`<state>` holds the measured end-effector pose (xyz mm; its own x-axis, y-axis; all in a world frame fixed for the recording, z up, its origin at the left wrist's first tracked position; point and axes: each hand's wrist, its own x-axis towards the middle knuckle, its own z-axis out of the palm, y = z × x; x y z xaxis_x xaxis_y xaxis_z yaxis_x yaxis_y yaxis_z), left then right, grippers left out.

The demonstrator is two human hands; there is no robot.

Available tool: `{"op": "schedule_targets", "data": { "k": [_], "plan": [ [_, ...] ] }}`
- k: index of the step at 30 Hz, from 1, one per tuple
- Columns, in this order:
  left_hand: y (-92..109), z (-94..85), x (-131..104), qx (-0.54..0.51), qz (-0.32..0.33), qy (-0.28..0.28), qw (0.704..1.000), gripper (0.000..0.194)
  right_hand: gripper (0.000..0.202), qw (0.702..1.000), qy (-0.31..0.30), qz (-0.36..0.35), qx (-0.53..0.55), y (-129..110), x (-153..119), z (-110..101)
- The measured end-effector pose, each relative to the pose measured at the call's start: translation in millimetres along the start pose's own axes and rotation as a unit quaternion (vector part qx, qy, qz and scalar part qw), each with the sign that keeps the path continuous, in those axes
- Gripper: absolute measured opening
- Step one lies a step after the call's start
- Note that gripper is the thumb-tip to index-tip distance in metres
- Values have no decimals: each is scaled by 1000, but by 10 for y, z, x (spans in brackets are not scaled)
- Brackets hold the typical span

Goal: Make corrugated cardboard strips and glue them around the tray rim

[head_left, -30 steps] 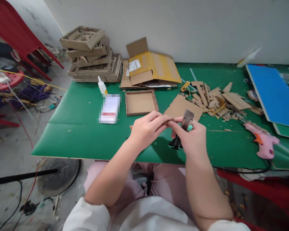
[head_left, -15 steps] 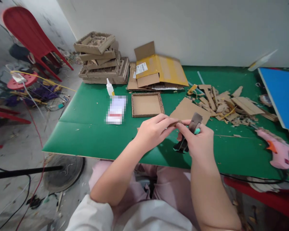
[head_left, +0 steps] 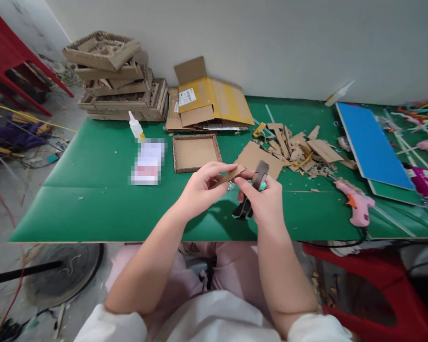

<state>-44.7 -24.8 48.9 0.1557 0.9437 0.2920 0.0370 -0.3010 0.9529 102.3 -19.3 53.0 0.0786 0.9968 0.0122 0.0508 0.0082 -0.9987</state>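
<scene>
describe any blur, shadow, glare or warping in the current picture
Head view: a soft shadow on the table beneath the left hand; head view: a faint pale sheen along the table's left part; head view: the sheet is pixelated, its print unreadable; head view: the red chair at the left edge looks soft and stretched, probably by a wide lens.

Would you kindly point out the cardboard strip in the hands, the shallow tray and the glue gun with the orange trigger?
Cardboard strip [head_left: 234, 174], head view: middle of its visible face.
Shallow tray [head_left: 195, 151], head view: its bare floor.
Glue gun [head_left: 360, 204], head view: its pink body.
</scene>
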Motion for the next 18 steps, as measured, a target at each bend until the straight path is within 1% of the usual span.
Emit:
{"op": "schedule_targets", "data": {
  "k": [4,8,10,12,14,16,18],
  "plan": [
    [13,20,-6,6,28,-7,1000,35,28,999,9,-2,-49,4,-47,39],
    [40,19,-8,26,38,-7,999,35,25,999,17,-27,12,20,-26,50],
    [42,14,-9,39,44,-8,998,35,24,996,45,-51,54,23,11,30],
    [31,14,-9,55,44,1,997,34,24,990,87,-70,84,23,49,-2],
    [16,22,-11,60,26,16,998,35,24,988,107,-68,90,25,72,-29],
    [5,38,-13,65,5,29,997,34,26,993,74,-52,71,32,68,-33],
    [2,56,-16,107,10,39,993,25,36,998,33,-40,42,40,38,-6]
  ]
}}
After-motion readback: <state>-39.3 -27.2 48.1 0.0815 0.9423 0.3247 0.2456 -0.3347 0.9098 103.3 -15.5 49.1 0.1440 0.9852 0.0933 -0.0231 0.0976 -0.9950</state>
